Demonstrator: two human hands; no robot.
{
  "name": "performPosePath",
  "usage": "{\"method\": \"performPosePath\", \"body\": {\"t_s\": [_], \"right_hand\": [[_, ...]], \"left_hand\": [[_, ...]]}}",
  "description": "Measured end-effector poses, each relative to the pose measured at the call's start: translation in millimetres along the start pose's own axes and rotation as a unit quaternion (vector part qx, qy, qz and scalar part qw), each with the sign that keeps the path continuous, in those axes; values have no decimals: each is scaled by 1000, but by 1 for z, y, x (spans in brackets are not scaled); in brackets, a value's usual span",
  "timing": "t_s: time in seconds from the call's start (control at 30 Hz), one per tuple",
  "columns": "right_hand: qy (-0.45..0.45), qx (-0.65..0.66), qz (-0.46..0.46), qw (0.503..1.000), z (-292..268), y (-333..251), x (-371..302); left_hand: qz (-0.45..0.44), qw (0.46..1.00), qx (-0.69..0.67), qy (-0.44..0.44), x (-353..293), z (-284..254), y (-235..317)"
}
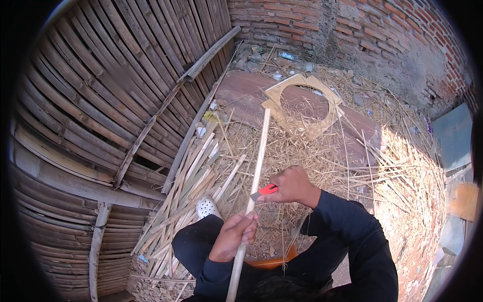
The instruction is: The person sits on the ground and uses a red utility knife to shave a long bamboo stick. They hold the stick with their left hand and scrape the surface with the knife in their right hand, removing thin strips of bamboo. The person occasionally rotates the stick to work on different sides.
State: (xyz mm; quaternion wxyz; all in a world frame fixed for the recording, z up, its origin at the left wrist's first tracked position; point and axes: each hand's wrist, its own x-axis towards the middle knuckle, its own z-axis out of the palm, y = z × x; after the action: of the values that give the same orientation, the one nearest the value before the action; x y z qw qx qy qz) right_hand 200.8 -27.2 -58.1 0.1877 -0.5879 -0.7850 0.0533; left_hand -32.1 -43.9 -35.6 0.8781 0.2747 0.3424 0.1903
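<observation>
A long pale bamboo strip (260, 153) runs from between my knees up and away to the frame. My left hand (238, 232) is closed round its lower part, thumb along the top. In my right hand (293, 185) is a red-handled knife (266, 191), gripped in a fist. Its short blade lies against the strip, a little beyond my left hand. The strip's far end meets the corner of a wooden frame with a large round hole (272, 94).
Split bamboo strips (176, 206) are heaped on the left beside a slatted bamboo wall (95, 100). Shavings (302, 151) litter the ground and a brown board (236, 95). A brick wall (287, 22) closes the back. A white clog (207, 207) and an orange seat (274, 262) show below.
</observation>
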Motion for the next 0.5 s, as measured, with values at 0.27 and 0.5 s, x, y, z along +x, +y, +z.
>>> {"method": "performPosePath", "body": {"t_s": [0.27,0.5], "right_hand": [[82,-40,123,988,9,41,22],[93,-51,184,977,7,75,38]], "left_hand": [[-42,999,-23,-14,1,4,-7],[-42,998,-14,-36,-1,4,-6]]}}
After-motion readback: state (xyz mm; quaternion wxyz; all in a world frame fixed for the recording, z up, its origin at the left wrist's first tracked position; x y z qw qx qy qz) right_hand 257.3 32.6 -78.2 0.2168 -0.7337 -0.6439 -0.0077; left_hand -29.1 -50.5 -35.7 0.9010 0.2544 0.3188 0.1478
